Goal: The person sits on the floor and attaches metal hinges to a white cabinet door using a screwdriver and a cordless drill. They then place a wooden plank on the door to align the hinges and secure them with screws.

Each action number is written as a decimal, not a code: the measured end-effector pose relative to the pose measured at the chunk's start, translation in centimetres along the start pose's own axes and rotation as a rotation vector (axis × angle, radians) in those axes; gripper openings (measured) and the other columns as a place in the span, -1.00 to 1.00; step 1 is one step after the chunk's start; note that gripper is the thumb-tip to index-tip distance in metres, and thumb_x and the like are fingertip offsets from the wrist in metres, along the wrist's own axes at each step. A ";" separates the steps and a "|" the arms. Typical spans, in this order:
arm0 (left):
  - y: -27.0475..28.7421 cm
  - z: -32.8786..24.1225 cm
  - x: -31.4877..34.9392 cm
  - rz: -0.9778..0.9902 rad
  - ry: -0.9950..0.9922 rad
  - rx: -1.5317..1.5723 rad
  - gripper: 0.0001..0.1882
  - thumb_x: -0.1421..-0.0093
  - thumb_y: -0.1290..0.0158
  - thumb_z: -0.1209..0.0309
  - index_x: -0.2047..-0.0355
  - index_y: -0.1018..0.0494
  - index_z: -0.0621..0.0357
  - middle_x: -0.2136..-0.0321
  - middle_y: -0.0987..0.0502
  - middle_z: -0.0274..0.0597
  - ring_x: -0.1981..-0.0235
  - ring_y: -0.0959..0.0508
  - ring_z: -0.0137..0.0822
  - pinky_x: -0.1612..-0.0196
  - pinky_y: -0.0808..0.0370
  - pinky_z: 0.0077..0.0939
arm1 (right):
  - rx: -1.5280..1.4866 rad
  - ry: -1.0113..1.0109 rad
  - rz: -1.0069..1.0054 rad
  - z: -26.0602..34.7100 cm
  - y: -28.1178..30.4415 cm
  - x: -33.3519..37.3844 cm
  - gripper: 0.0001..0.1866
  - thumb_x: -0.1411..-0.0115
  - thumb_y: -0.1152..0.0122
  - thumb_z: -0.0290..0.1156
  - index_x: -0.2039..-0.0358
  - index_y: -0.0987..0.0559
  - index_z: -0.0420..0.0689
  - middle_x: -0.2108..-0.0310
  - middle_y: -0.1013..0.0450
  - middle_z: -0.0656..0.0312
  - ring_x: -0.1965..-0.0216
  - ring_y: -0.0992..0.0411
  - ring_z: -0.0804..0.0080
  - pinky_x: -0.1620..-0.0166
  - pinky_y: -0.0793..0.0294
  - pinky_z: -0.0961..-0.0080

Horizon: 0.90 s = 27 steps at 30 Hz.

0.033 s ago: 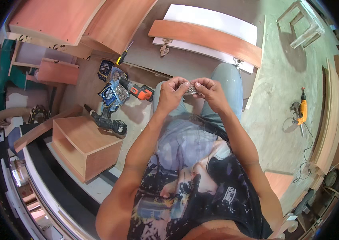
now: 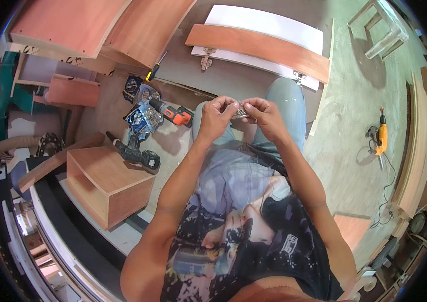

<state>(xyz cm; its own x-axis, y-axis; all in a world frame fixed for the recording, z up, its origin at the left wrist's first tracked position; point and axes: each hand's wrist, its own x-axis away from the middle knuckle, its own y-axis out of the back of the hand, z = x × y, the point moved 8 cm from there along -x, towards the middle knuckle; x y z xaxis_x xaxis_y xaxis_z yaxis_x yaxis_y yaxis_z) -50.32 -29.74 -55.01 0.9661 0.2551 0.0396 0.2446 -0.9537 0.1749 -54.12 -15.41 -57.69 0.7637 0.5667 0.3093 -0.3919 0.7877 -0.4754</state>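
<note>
Above my lap, my left hand [image 2: 217, 116] and my right hand [image 2: 263, 117] pinch a small clear plastic packet [image 2: 240, 114] between them. Small shiny metal pieces, perhaps screws, show through the plastic; they are too small to name surely. Both sets of fingers are closed at its upper edge. Beyond my knees lies a white board [image 2: 268, 27] with a reddish-brown wooden strip [image 2: 258, 45] across it. Two metal hinges stick out along its near edge, a left hinge [image 2: 206, 59] and a right hinge [image 2: 299, 77].
Left of my knee lie an orange-black cordless drill [image 2: 173, 113], blue plastic packets [image 2: 143, 113] and a yellow-handled screwdriver [image 2: 154, 71]. A black cordless tool [image 2: 135, 153] rests on a wooden box [image 2: 110, 176]. To the right are a corded yellow drill [image 2: 382, 136] and a stool [image 2: 387, 38].
</note>
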 end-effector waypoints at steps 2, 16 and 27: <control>-0.7 0.9 -0.3 0.007 0.031 -0.087 -0.79 -0.18 -0.13 0.38 0.37 -0.55 0.34 0.60 -0.55 -0.28 0.58 -0.48 -0.57 0.50 -0.40 -0.60 | -0.095 -0.081 -0.055 -2.2 1.2 0.0 -0.79 -0.30 -0.15 -0.40 0.17 -0.54 -0.30 0.32 -0.52 0.22 0.33 -0.51 0.55 0.28 -0.58 0.68; -1.1 2.1 -1.2 0.083 0.132 0.064 -0.83 -0.21 -0.13 0.43 0.35 -0.57 0.34 0.52 -0.55 -0.36 0.48 -0.48 -0.59 0.39 -0.43 -0.66 | -0.577 -0.235 0.082 -6.0 2.7 0.0 -0.31 -0.36 0.20 0.18 0.13 -0.49 -0.32 0.29 -0.50 0.14 0.23 -0.51 0.39 0.10 -0.56 0.47; -1.4 3.1 -1.2 0.140 0.194 0.141 -0.82 -0.24 -0.14 0.36 0.30 -0.60 0.24 0.48 -0.57 -0.39 0.49 -0.46 -0.60 0.38 -0.39 -0.69 | 0.158 0.045 -0.031 -0.8 2.7 -0.1 -0.76 -0.30 -0.18 -0.26 0.24 -0.56 -0.19 0.38 -0.47 0.41 0.38 -0.36 0.70 0.29 -0.34 0.73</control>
<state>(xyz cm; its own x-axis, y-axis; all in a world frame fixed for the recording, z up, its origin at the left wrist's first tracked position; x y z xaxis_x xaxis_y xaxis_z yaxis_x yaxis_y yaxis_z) -51.54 -29.19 -58.39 0.9609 0.1316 0.2436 0.1316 -0.9912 0.0162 -54.85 -13.57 -59.65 0.7975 0.5326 0.2835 -0.4406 0.8351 -0.3295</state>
